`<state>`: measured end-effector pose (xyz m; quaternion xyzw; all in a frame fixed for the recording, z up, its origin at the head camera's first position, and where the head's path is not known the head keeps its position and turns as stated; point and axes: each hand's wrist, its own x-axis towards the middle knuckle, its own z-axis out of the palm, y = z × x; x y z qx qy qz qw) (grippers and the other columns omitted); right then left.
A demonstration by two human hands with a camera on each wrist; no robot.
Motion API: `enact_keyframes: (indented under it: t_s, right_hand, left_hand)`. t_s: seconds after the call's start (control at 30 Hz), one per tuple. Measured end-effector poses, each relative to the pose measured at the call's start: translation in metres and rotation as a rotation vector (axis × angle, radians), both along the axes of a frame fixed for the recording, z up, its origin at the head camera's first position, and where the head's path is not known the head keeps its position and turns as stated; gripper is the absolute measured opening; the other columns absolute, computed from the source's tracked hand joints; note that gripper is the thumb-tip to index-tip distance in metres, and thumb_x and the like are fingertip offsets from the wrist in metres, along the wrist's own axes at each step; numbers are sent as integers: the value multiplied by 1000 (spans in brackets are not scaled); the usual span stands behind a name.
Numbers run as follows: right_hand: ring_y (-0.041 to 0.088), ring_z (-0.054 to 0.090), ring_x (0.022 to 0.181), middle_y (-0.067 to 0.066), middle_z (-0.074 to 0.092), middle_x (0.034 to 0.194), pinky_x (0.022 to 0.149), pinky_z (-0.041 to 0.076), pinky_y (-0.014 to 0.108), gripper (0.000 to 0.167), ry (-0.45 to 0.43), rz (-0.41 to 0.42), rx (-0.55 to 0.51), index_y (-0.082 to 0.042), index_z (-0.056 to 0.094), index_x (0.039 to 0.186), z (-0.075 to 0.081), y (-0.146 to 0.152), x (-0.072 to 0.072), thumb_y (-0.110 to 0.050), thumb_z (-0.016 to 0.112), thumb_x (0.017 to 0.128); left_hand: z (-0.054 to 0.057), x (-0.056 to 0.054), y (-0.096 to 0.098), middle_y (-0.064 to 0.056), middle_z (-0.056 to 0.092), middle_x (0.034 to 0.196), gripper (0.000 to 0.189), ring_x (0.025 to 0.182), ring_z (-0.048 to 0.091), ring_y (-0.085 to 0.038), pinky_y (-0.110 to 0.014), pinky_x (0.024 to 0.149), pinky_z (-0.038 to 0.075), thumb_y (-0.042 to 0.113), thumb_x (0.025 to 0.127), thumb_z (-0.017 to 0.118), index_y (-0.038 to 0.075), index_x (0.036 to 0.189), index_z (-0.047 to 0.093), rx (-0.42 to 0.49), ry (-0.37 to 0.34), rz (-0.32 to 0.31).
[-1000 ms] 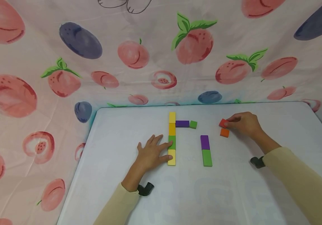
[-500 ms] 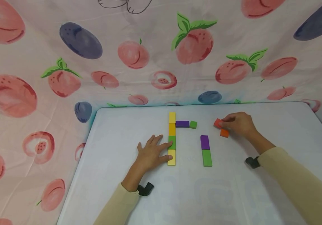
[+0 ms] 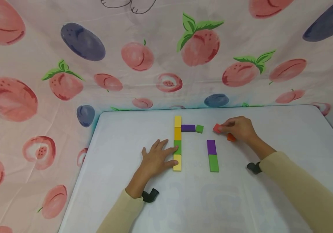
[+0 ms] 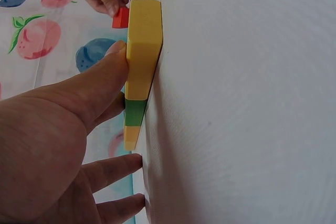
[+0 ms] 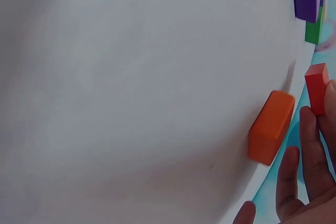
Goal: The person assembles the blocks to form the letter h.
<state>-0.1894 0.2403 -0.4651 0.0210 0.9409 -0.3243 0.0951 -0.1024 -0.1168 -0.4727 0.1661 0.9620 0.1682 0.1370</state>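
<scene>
In the head view my left hand (image 3: 154,161) lies with fingers spread, its thumb and index finger touching an upright column of wooden blocks. The column runs from a yellow block (image 3: 177,121) through a darker yellow one (image 3: 177,133) and a green one (image 3: 178,143) to a pale yellow one (image 3: 177,167). My right hand (image 3: 241,129) pinches a small red block (image 3: 216,128) between thumb and fingers. Just below that hand sits an orange block (image 5: 272,124), partly covered in the head view. To the left of the red block lies a small green block (image 3: 199,129), apart from it.
A purple block (image 3: 188,128) bridges the column and the small green block. Another purple block (image 3: 211,147) and a longer green block (image 3: 213,163) form a separate line on the white table (image 3: 195,200). Fruit-printed cloth (image 3: 111,29) hangs behind the table's far edge.
My right hand has moved left with the red block, away from above the orange block and closer to the small green one. The left hand has stayed in place.
</scene>
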Motion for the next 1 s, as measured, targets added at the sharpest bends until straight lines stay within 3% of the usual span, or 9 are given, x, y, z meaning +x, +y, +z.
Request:
enact_keyframes:
  t_s: [0.3, 0.57, 1.0]
  right_hand:
    - [27, 60, 104, 10, 76, 105, 76, 48, 31, 32, 11, 39, -36, -13, 82, 102, 1, -13, -1, -41, 81, 88]
    - [28, 62, 101, 8, 78, 100, 79, 47, 34, 24, 12, 63, -41, -13, 83, 97, 2, -25, -1, -35, 80, 89]
    - [28, 64, 100, 7, 78, 97, 85, 49, 42, 20, 25, 73, -62, -13, 83, 93, -7, -33, -2, -33, 79, 90]
  left_hand:
    - [-1, 0, 0, -4, 34, 166, 59, 156, 23, -36, -85, 108, 15, 57, 93, 67, 44, 148, 52, -6, 1, 3]
    - [-1, 0, 0, -3, 34, 166, 60, 156, 23, -36, -85, 108, 16, 58, 92, 67, 44, 148, 52, -9, 0, 2]
    - [-2, -1, 0, -4, 35, 166, 60, 156, 24, -37, -85, 107, 16, 59, 92, 67, 43, 148, 52, -9, 6, 0]
